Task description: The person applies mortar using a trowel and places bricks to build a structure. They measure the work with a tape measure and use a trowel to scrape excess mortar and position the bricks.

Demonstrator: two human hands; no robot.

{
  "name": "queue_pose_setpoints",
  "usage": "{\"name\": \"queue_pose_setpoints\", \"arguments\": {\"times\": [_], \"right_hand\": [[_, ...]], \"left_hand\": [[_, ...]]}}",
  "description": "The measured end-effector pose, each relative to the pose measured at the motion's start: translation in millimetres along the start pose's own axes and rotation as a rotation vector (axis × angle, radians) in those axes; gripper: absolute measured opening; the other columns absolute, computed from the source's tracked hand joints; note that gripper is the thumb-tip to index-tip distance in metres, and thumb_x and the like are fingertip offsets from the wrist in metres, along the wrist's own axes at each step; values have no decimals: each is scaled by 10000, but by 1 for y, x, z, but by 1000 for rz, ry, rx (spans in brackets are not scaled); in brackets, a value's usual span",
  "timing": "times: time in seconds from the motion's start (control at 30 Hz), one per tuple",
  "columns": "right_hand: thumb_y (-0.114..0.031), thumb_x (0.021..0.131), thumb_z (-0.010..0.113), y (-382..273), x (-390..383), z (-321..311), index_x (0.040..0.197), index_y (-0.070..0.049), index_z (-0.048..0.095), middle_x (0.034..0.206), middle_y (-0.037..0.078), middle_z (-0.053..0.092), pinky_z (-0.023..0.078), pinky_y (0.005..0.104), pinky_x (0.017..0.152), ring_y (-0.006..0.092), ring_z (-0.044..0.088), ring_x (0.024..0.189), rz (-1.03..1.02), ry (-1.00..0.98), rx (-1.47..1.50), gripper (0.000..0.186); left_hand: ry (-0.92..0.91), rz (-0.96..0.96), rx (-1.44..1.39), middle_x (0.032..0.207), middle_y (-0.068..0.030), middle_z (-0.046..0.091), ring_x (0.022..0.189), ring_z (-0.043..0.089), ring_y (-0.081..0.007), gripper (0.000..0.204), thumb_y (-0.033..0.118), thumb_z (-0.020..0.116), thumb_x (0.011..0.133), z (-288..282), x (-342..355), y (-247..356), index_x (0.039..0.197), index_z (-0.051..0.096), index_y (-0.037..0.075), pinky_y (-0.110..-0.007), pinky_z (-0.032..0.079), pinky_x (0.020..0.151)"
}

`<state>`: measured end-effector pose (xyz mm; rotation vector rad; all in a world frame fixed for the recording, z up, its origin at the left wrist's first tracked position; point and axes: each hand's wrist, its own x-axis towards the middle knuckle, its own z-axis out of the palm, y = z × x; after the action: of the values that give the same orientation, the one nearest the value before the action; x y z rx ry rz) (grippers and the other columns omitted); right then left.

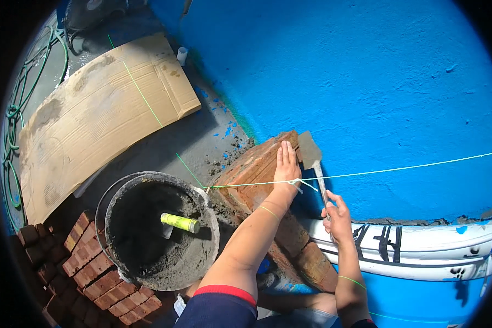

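My left hand (286, 164) lies flat, fingers stretched and close together, on top of a reddish brick (251, 167) at the upper end of a low brick wall (313, 267). The wall runs down toward me, partly hidden by my left arm. My right hand (338, 217) is closed around the handle of a trowel (310, 151). Its flat grey blade is up against the right end of the brick, beside the blue wall. A pale string (366, 174) with a knot crosses over my left wrist.
Left of the brickwork stands a bucket (213, 240) of grey mortar, with a yellow-handled tool (180, 223) in it. Stacked bricks (101, 268) lie at lower left, a cardboard sheet (104, 104) and green hose (11, 147) beyond. White pipes (421, 243) run along the blue wall (366, 82).
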<state>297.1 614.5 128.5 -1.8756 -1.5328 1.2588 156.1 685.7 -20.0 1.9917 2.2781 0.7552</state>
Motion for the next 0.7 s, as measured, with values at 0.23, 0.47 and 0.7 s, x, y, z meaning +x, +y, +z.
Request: {"name": "queue_pose_setpoints", "arguments": {"times": [0.23, 0.47, 0.7], "right_hand": [[-180, 996, 496, -1, 0, 2, 1347, -120, 504, 702, 26, 526, 301, 238, 376, 69, 389, 432, 20, -28, 31, 356], [-171, 1013, 462, 0, -30, -16, 1404, -145, 439, 820, 48, 511, 326, 240, 427, 75, 391, 513, 114, -30, 326, 392], [-148, 990, 485, 48, -81, -5, 1411, -221, 395, 835, 45, 518, 327, 215, 452, 75, 406, 558, 355, -55, 1193, 437]], "left_hand": [[7, -16, 50, 1481, -335, 288, 1423, 206, -480, 535, 187, 465, 892, 0, 1, 2, 1319, 479, -136, -541, 171, 1171], [-88, 21, 52, 1484, -323, 278, 1420, 177, -490, 656, 276, 609, 842, -14, 7, 3, 1336, 450, -125, -575, 104, 1163], [-199, 260, -11, 1561, -224, 224, 1460, 183, -364, 876, 422, 686, 805, -26, 13, -20, 1455, 325, -43, -502, 140, 1182]]}}
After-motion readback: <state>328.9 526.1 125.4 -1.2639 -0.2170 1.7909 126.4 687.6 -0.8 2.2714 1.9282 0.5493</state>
